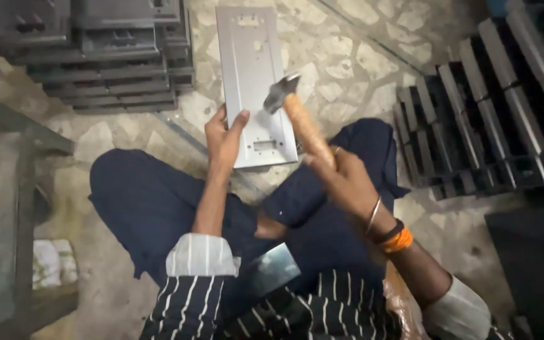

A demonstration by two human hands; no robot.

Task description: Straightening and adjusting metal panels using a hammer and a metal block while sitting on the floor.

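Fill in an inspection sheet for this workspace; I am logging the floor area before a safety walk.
Surface: stone-patterned floor; the person sits on it, legs folded.
Job's things: grey metal plate flat on the floor; hammer, wooden handle, head above the plate.
Clutter: stacked dark metal parts upper left, rows of dark metal parts right, folded cloth lower left.
Grippers: left hand holds the plate's lower left edge; right hand grips the hammer handle.
Cables: nothing seen.
Surroundings: metal frame at left.
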